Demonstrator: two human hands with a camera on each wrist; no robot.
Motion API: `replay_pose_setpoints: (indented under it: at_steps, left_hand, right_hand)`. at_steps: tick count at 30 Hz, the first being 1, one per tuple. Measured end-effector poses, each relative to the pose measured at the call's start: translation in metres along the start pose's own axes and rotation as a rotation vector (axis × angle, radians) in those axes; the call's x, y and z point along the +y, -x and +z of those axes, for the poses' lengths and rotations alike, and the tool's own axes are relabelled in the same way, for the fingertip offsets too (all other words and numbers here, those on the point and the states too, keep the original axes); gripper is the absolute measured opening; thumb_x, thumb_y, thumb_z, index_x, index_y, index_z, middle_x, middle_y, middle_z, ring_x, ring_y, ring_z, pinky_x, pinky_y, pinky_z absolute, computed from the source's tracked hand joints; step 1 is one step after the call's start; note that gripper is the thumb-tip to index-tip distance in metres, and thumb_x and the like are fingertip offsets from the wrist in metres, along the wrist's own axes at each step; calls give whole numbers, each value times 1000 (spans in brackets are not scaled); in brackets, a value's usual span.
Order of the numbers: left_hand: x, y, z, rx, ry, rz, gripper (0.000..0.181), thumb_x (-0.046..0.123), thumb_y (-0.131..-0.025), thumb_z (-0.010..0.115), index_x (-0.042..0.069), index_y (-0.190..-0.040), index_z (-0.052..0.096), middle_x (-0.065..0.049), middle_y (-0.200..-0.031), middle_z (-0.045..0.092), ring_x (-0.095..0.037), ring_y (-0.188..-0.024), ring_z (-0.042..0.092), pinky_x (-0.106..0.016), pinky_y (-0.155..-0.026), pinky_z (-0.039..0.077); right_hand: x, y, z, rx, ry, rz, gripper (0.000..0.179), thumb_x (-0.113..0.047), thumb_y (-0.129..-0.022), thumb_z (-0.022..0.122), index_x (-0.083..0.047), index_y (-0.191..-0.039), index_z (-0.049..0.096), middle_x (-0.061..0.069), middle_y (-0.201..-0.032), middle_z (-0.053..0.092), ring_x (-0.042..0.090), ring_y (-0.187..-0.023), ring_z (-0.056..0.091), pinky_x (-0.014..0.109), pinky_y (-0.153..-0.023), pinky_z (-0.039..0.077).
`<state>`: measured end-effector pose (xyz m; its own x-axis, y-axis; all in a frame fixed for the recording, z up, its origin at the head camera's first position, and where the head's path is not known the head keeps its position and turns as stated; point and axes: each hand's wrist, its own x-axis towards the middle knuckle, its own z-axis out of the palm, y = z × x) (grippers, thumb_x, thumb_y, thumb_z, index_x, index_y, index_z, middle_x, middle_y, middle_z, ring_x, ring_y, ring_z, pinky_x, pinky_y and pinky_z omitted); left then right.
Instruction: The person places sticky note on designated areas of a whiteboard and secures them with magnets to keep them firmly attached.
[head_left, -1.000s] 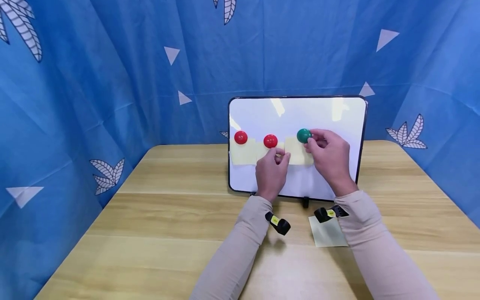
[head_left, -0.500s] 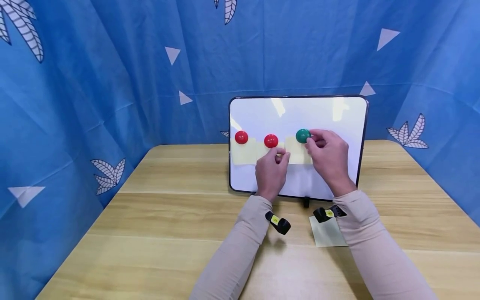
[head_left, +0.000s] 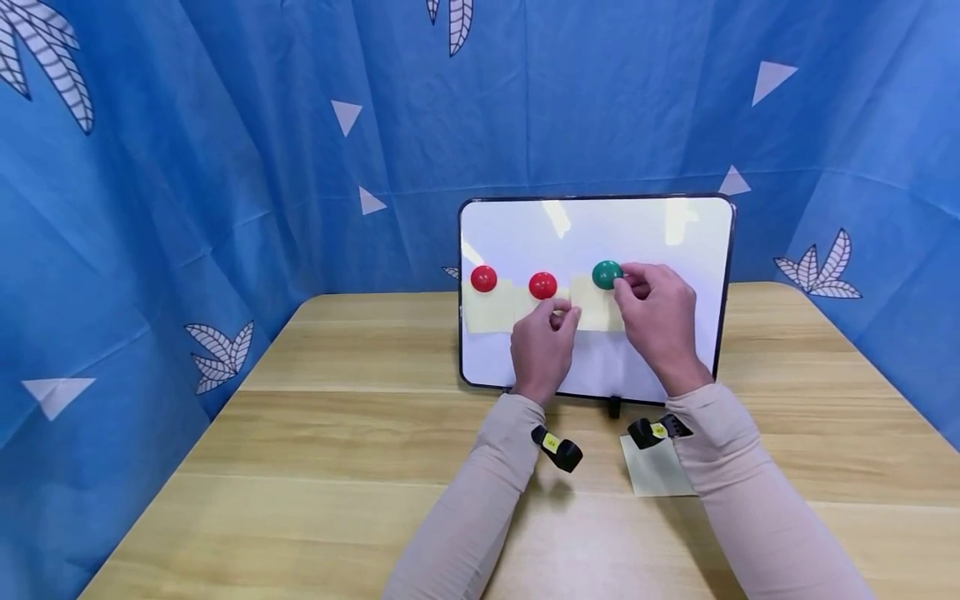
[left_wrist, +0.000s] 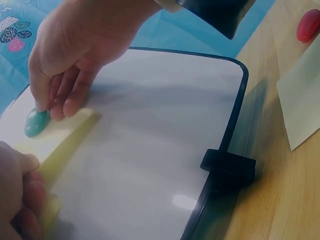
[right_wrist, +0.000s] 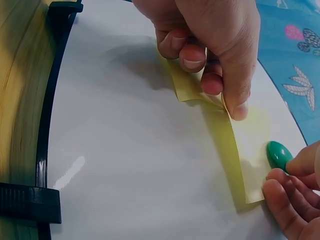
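A whiteboard (head_left: 517,354) with a black frame leans upright on the table. Between thumb and index finger, my left hand (head_left: 543,346) pinches the left edge of a pale yellow sticky note (head_left: 596,312), the rightmost on the board. My right hand (head_left: 663,317) holds a round green magnet (head_left: 607,275) by its right side, against this note's upper part; in the right wrist view the green magnet (right_wrist: 279,155) lies flat by the note's edge. Left of it, one red magnet (head_left: 542,286) sits over a note partly covered by my left hand, and another red magnet (head_left: 483,278) tops the leftmost note (head_left: 489,312).
A loose pale note (head_left: 656,468) lies on the wooden table (head_left: 337,450), partly under my right forearm. The left wrist view also has a red magnet (left_wrist: 309,26) on the table. Black clips (head_left: 614,407) support the board's lower edge. A blue curtain (head_left: 450,133) hangs behind.
My right hand and the green magnet have shifted very slightly left across the board. My left hand stays on the note. The head view has tilted a little.
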<state>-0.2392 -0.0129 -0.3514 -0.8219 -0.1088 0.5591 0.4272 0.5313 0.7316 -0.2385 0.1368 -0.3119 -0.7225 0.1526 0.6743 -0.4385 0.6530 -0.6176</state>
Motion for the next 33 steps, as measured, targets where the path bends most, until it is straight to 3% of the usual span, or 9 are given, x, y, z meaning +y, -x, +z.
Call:
replay_pose_setpoints:
  at_steps: [6,16,24,33]
  left_hand:
    - [-1,1,-1,5,-9,7,21,28,-96,71,10,-107,74,2,-77,69,-7,-65,57,-21,-59,46]
    - [-1,3,-2,16,17,-15,23,29,-96,71,10,-108,72,3,-77,67,-7,-65,56,-22,-58,47]
    - [-3,5,-1,49,-17,-40,27,40,-98,65,13,-94,66,8,-62,54,-8,-57,52,-24,-53,41]
    - [0,5,-2,32,-24,17,30,37,-101,59,14,-83,65,9,-61,52,-8,-58,50,-25,-54,38]
  right_hand:
    - [0,0,-1,8,13,-9,25,-13,-97,65,3,-115,72,17,-99,69,27,-85,63,39,-75,50]
    - [0,2,-15,-30,27,17,25,-23,-98,62,-1,-102,74,13,-89,68,22,-77,59,24,-65,44]
    - [3,9,-22,-121,62,38,25,-24,-98,60,-2,-100,73,11,-86,70,22,-73,59,25,-62,46]
    - [3,14,-31,-153,87,41,25,-25,-98,61,-3,-99,72,10,-82,69,22,-69,60,30,-60,47]
